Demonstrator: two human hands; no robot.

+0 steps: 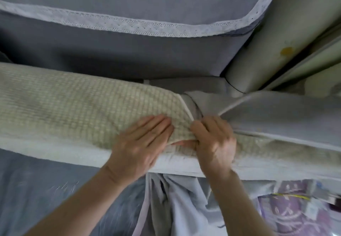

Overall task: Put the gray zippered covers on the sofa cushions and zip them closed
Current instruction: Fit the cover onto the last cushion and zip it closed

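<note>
Across the middle of the view, I am watching a long beige waffle-textured sofa cushion (pixel 64 102) lying with its long axis running left to right, in front of a gray throw with white lace trim (pixel 129 24). Its right end is sitting inside a smooth gray zippered fabric cover (pixel 276 117), whose open mouth is bunching around the cushion just right of centre. The bare length of the cushion is stretching away to the left, and loose slack from the cover is hanging below the front edge.

My left hand (pixel 144 139) is lying flat on the bare cushion, fingers straight and pressed together, just beside the cover's mouth. My right hand (pixel 215 139) is sitting at the mouth itself with its fingers curled. It seems to be pinching the cover's rim, though motion blur is stopping me from saying exactly which fold it is holding.

I am judging that the coming move turns on one direction: the cover has to travel leftward along the cushion's long axis. The right hand is nearer the rim, so it is placed to pull. The left hand is lying directly in the rim's path. I am not seeing the zipper anywhere.
</note>
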